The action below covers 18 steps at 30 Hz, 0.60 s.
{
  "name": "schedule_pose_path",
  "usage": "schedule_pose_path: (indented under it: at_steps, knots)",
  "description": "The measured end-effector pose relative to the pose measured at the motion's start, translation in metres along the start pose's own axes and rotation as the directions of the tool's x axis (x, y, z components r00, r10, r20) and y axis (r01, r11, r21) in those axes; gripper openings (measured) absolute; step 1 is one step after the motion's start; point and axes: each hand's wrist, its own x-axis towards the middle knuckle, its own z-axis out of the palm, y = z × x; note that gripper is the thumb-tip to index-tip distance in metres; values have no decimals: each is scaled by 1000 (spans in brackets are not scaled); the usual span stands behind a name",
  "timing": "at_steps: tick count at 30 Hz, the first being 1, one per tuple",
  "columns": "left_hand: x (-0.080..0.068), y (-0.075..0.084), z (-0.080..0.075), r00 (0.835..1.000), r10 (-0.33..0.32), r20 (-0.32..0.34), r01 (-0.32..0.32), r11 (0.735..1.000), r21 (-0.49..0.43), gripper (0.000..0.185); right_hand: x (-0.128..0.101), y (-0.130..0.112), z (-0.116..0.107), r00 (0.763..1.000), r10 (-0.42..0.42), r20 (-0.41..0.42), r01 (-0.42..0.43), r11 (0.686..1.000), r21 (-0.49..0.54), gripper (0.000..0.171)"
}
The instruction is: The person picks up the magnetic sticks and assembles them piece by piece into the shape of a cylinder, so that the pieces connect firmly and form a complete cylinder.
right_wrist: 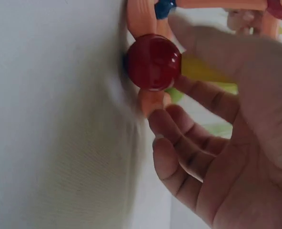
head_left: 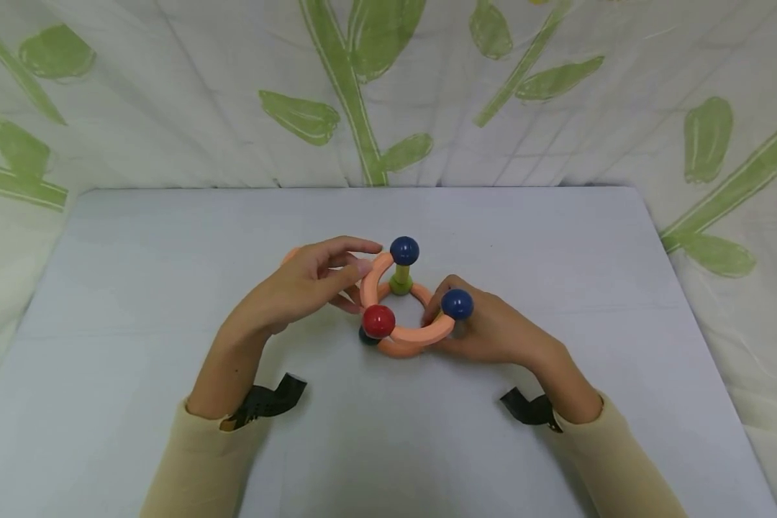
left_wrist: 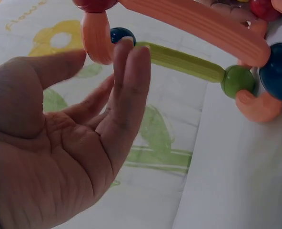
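Observation:
A frame of balls and rods (head_left: 421,334), a magnetic-looking building set, stands mid-table with two levels of curved orange rods. My left hand (head_left: 314,277) is at its left side, fingers fairly straight; thumb and fingertips lie by the upper orange curved rod (left_wrist: 97,38), near a blue ball (head_left: 404,250). Whether they press it is unclear. My right hand (head_left: 492,327) holds a yellow rod (right_wrist: 203,70) between thumb and index finger, above a red ball (right_wrist: 154,62). The rod's top is under another blue ball (head_left: 457,304). A green rod (left_wrist: 184,62) rises from a green ball (left_wrist: 237,81).
Behind my left hand peeks a bit of another orange piece (head_left: 290,255), mostly hidden. The white table (head_left: 136,288) ends at a back edge against a leaf-printed curtain (head_left: 201,93). Black straps (head_left: 268,399) sit at both wrists.

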Motion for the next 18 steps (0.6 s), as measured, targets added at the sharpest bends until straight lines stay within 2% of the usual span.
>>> schedule_pose_path:
  at_steps: [3,5,8,11,14,18]
  knots:
    - [4,-7,-1,999,-13,-43,16,997,74,33,0,-1,0,999,47,-14,-47,999,15,39]
    - [8,-14,1,996,-41,-75,52,987,154,32,0,-2,0,997,70,-16,-70,997,13,38]
    - [16,-25,6,991,-73,-113,104,949,298,33,0,-2,0,997,70,-19,-70,998,-5,36]
    - [23,-33,13,987,-75,-141,127,905,406,37,0,-2,1,999,47,-27,-47,998,-32,33]
    - [27,-36,19,986,-74,-151,134,890,437,35,1,-3,0,999,25,-33,-27,998,-56,29]
    - [31,-39,25,985,-79,-153,138,893,428,29,1,-3,-1,999,6,-37,-9,997,-78,27]
